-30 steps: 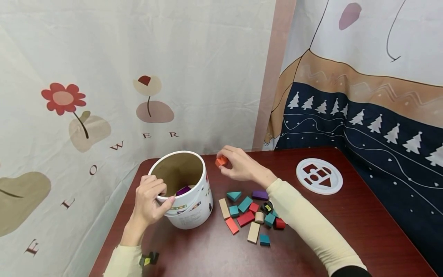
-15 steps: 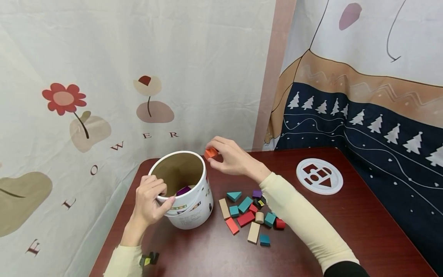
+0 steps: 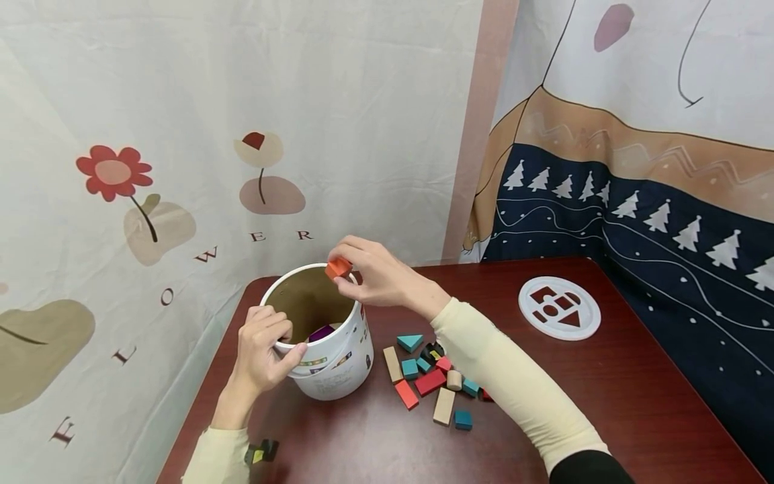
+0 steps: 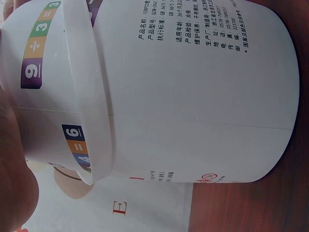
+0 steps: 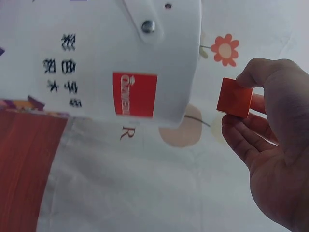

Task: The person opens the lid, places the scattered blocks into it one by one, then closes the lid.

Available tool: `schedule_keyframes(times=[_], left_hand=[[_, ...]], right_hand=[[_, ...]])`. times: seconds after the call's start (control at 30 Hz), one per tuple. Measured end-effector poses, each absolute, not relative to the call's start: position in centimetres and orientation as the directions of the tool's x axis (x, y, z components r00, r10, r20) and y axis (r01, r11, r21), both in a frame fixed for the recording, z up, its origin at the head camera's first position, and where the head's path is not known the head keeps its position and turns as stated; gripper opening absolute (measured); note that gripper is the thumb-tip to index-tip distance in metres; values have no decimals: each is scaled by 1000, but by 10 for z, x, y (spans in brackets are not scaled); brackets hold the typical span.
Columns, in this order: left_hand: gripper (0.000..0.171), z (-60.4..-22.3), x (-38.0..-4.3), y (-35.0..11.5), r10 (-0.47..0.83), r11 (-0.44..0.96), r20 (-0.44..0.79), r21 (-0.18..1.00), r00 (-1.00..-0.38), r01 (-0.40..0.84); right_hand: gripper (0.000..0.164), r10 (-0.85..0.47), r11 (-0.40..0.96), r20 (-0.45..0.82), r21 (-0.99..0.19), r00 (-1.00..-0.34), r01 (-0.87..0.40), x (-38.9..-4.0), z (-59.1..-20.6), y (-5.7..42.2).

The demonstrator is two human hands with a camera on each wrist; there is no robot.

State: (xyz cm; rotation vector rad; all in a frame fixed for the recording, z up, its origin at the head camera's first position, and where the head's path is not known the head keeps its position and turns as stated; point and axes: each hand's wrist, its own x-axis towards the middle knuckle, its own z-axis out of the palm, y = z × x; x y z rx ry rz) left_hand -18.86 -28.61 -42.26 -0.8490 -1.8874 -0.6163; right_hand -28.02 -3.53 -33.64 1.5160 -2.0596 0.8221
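A white bucket [image 3: 335, 373] with printed labels stands on the table, its mouth tilted toward me in the head view. My left hand [image 3: 260, 346] grips its near rim, fingers over the edge and thumb outside. Between thumb and fingers, my right hand [image 3: 377, 272] pinches an orange block [image 3: 338, 269] above the far right part of the rim. In the right wrist view the block [image 5: 234, 98] shows a square face, just past the bucket's rim. Inside the bucket a purple block [image 3: 320, 333] is partly visible; the rest of the contents is hidden by the wall.
Several loose wooden blocks, among them a red block [image 3: 430, 382] and a beige block [image 3: 443, 407], lie right of the bucket, some hidden under the right sleeve. A white lid [image 3: 559, 329] with shape cutouts lies at the right. A patterned curtain [image 3: 387, 168] hangs behind the table.
My right hand has moved left with the orange block, from right of the bucket to over its rim. The left hand and the bucket have stayed in place.
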Motion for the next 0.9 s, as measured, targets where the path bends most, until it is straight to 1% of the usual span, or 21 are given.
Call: schedule_keyframes(times=[0.1, 0.43, 0.67, 0.77, 0.9], left_hand=[[39, -422, -188, -286, 296, 635, 902, 61, -315, 770], [40, -421, -188, -284, 294, 633, 902, 64, -316, 771], [40, -421, -187, -284, 295, 634, 903, 60, -313, 771], [40, -421, -188, -285, 295, 633, 904, 59, -310, 772], [39, -421, -188, -285, 295, 632, 904, 58, -309, 773]], right_hand=[[29, -699, 212, 658, -181, -279, -960, -277, -336, -44], [30, -758, 212, 590, -181, -278, -960, -272, -345, -66], [31, -788, 238, 540, -178, -297, -955, -271, -349, -72], [35, -800, 251, 517, -176, -306, -952, -270, -350, -73], [41, -812, 286, 478, -174, -335, -942, -267, -349, -73]])
